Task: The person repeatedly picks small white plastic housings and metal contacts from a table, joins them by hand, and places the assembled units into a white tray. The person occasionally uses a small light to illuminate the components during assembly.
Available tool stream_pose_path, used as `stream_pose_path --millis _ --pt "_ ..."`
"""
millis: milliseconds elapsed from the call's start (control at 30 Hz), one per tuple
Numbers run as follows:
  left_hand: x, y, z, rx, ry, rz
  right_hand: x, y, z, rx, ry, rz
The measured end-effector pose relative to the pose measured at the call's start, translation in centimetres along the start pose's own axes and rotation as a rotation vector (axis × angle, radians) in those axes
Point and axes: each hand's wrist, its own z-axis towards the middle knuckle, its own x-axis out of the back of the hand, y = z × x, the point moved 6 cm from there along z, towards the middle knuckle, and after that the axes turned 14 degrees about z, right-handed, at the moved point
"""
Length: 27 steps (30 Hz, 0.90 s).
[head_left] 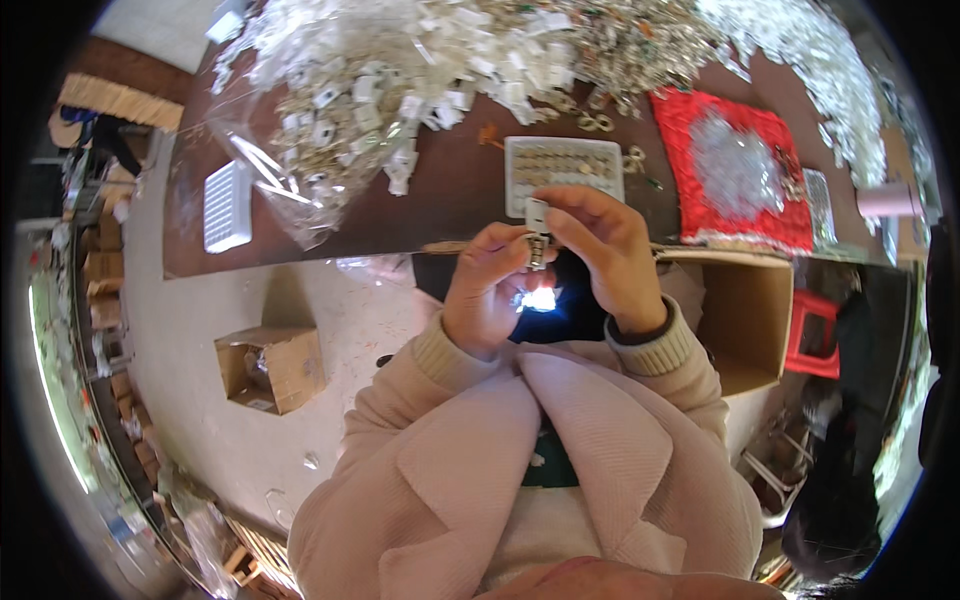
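My left hand (pixel 484 290) is closed, its thumb and fingers pinching a small shiny metal piece (pixel 537 252), perhaps a clasp. Just above it, my right hand (pixel 612 252) pinches a small white card (pixel 537 214) between thumb and fingers. Card and metal piece meet or nearly meet; whether they are joined I cannot tell. Both hands are in front of the table's near edge. Right beyond them lies a white tray (pixel 512 178) with rows of small metal pieces. A bright light (pixel 540 299) glares below my fingers.
Across the back of the brown table (pixel 455 205) spreads a heap of white cards and metal pieces (pixel 400 70). A clear plastic bag (pixel 285 190) and another white tray (pixel 228 207) lie left. On the right is a red bag (pixel 690 180). Cardboard boxes (pixel 295 370) (pixel 745 320) stand below.
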Motion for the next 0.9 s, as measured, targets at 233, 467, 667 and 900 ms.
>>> stream_pose_path --millis 233,467,667,900 --pt "-1.2 0.5 0.3 -0.026 -0.128 -0.017 -1.9 -3.4 -1.7 0.75 0.014 -0.441" --pt "-1.3 -0.3 0.0 0.033 -0.03 -0.113 -1.8 -3.5 -1.5 0.787 -0.27 -0.41" --pt "-1.0 -1.5 0.8 0.037 -0.029 -0.151 -1.9 -3.3 -1.6 0.802 -0.185 -0.463" --pt "-1.8 -2.2 0.2 0.007 0.071 -0.007 -1.0 -3.2 -3.2 0.941 -0.184 -0.56"
